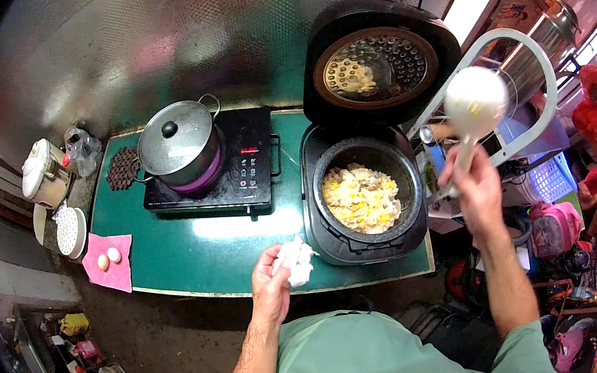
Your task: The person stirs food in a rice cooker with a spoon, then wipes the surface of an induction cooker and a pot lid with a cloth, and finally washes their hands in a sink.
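Note:
My right hand (pixel 476 181) grips the handle of a white rice paddle (pixel 475 100), raised to the right of an open rice cooker (pixel 315 219); yellow bits cling to its blurred head. Rice mixed with yellow pieces (pixel 361 197) partly fills the dark inner pot. My left hand (pixel 272 284) pinches a crumpled white tissue (pixel 296 262) over the table's front edge, left of the cooker. Food sticks to the inside of the raised cooker lid (pixel 376 68). A lidded steel pot (pixel 177 138) stands on a black electric cooktop (pixel 247 194) with a lit display.
Two eggs (pixel 109 257) lie on a pink cloth (pixel 127 272) at the left corner of the green table (pixel 168 254). Behind it runs a metal-covered wall. A lidded container (pixel 44 174) stands far left. A grey metal frame (pixel 545 83) rises beside the cooker.

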Tool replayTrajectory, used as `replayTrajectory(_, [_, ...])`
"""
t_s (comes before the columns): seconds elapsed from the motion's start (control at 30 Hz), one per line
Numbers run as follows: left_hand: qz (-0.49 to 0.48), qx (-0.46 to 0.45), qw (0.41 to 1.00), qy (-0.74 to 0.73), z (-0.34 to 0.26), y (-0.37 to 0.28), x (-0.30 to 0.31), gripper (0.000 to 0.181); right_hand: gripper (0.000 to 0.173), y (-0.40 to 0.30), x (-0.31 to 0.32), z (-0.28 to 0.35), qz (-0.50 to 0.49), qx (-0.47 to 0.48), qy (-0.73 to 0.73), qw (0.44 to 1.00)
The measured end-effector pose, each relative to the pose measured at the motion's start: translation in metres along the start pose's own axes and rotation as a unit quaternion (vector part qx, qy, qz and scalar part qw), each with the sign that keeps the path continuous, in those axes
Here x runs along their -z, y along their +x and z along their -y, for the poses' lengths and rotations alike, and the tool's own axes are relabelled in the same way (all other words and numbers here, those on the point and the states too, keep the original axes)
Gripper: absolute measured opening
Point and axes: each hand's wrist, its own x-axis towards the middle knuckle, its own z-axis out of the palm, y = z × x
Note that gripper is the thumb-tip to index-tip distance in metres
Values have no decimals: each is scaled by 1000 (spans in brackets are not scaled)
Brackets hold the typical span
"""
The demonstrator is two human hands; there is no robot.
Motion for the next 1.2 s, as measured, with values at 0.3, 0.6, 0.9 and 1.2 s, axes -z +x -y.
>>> replayTrajectory(0.3, [-2,4,1000,18,2,-15,-1,29,23,205,6,82,-137,286,-337,887])
replayTrajectory(0.6, [-6,-3,1000,1,2,-26,-4,28,27,226,15,66,-121,208,-434,868])
replayTrajectory(0.9, [16,18,999,37,5,-10,-4,27,12,42,19,33,127,-63,-146,979])
replayTrajectory(1.2, [39,55,996,63,7,1,-13,23,15,-63,-7,-77,-6,-78,-135,988])
